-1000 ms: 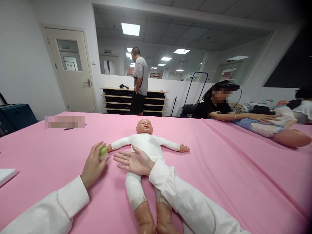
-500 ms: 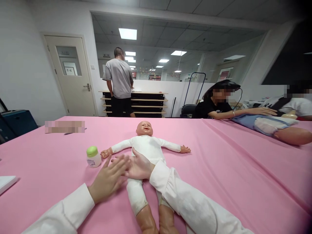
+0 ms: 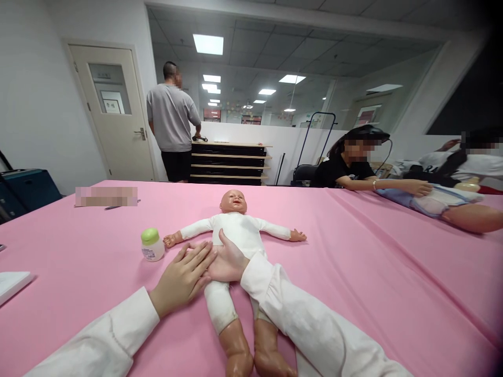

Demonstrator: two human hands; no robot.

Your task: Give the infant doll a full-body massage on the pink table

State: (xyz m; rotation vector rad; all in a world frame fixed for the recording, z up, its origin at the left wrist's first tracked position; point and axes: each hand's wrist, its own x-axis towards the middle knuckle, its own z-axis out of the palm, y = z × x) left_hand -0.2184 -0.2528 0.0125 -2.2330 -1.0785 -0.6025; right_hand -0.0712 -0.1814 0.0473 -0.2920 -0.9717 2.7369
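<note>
Green-lidded jar stands at left on the pink-covered counter; next, the left hand, flat and gripping nothing, partly covers the right hand (palm showing, likewise released) above the doll, face up right of the jar.

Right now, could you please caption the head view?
Left hand overlaps right hand over a white-bodied doll on pink cloth.

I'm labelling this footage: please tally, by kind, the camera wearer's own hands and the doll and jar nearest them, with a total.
Hands: 2 (left hand, right hand)
Doll: 1
Jar: 1
Total: 4
</note>
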